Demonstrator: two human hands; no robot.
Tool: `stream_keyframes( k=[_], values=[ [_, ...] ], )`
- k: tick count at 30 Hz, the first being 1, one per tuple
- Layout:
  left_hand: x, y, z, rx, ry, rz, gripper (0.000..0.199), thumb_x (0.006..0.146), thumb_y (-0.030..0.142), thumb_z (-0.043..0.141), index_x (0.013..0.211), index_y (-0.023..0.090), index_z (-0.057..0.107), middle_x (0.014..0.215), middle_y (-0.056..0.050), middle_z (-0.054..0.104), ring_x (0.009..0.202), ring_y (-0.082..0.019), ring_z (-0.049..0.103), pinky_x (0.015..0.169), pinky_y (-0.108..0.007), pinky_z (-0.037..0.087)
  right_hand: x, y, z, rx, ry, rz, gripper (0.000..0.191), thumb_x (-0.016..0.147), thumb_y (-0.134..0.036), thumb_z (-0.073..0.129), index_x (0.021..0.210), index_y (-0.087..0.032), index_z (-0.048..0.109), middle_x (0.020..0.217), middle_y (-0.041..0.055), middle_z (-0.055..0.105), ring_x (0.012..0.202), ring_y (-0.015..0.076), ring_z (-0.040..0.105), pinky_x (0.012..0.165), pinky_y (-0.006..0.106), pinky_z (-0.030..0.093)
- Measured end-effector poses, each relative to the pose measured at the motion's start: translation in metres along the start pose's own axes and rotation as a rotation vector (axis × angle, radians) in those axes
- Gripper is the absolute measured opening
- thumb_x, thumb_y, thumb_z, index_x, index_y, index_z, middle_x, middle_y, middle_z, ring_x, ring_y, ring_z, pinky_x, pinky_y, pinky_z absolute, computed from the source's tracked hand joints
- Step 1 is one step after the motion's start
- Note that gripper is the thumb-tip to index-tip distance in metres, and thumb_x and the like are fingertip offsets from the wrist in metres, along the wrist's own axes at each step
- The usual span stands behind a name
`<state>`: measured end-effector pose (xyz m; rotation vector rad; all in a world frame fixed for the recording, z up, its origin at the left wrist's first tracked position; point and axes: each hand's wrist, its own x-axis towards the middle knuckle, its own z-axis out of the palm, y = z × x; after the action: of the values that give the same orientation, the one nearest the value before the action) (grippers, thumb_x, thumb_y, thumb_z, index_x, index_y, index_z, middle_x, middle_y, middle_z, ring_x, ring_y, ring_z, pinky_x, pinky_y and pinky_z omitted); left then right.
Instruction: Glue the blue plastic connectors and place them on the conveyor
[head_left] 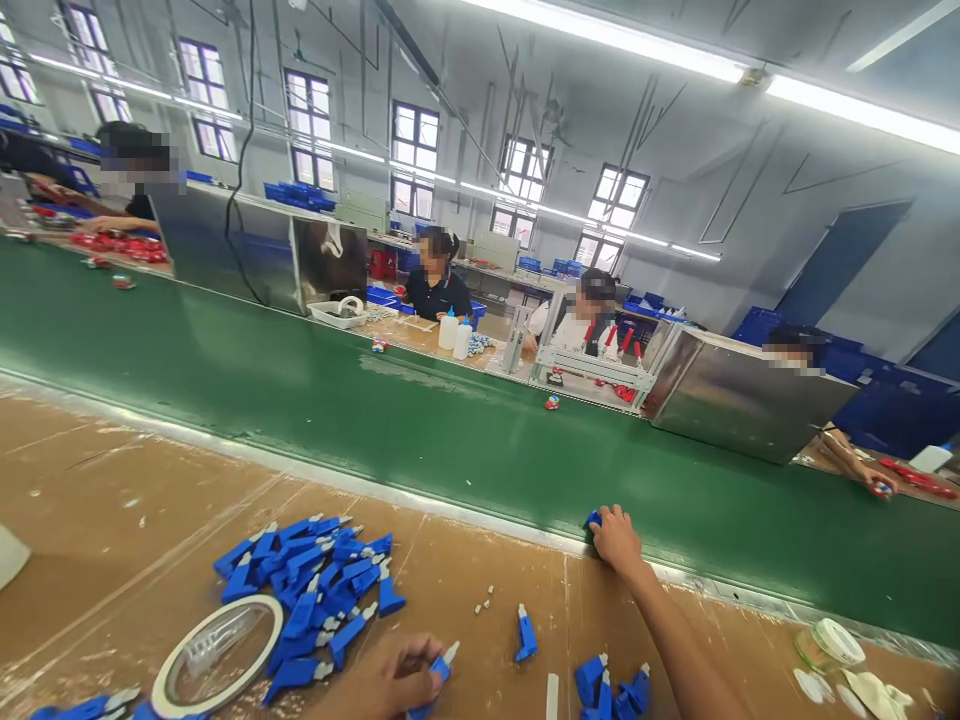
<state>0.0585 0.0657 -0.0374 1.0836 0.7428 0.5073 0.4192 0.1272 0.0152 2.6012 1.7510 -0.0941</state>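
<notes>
Left hand [401, 678] low in view over the table [187, 480], thumb and fingers pinching a blue part [441, 668], pale tip sticking out up and right. Right hand [618, 538] reaches out to the near edge of the green belt [315, 400], fingers bent over another blue piece [593, 520], touching it; firm grip or just resting, cannot tell.

Pile [315, 575] of similar blue parts with pale tips on the table, left of and beyond the left hand. Tape roll [160, 685] lies flat beside the pile, more blue parts near its lower left. Single part [526, 636] lies between the two arms, small cluster [609, 690] nearer the right forearm. White crumbs [484, 602] and a white strip [552, 697] also there. Far right: jar [829, 645] with pale lid, crumpled cloth [877, 696] just beside.

On the belt, small red-and-blue items [552, 402], well apart. Across it, people seated at work, white bottles [448, 335] with blue caps, metal panels [750, 395]. One person's hand [882, 487] at far right holds a small red item
</notes>
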Motion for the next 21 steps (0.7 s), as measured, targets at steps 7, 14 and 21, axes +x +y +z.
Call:
stream_keyframes(
  k=[7,14,21],
  values=[
    [0.106,-0.003,0.050,0.022,0.134,-0.079,0.021,0.093,0.037,0.068,0.086,0.017,0.061,0.074,0.004,0.062,0.060,-0.012,0.058,0.058,-0.027,0.051,-0.055,-0.017,-0.006,0.056,-0.159,-0.369,0.004,0.093,-0.017,0.069,0.096,-0.015,0.072,0.106,0.0070,0.071,0.105,0.0234,0.066,0.094,0.038,0.051],
    [0.141,-0.028,0.113,0.101,0.141,-0.147,0.021,0.097,0.034,0.064,0.108,0.016,0.066,0.094,-0.002,0.070,0.071,-0.015,0.065,0.063,-0.031,0.058,-0.098,0.001,-0.009,0.126,-0.222,-0.428,0.014,0.084,-0.014,0.065,0.093,-0.014,0.076,0.106,0.0136,0.068,0.106,0.0304,0.062,0.093,0.039,0.047],
    [0.109,-0.006,0.093,-0.005,0.089,-0.037,0.018,0.092,0.034,0.070,0.090,0.016,0.066,0.084,0.000,0.069,0.073,-0.016,0.065,0.070,-0.034,0.056,-0.110,0.018,-0.011,0.310,-0.261,-0.419,0.014,0.078,-0.020,0.067,0.088,-0.021,0.077,0.103,0.0100,0.070,0.099,0.0300,0.065,0.088,0.039,0.051]
  ],
)
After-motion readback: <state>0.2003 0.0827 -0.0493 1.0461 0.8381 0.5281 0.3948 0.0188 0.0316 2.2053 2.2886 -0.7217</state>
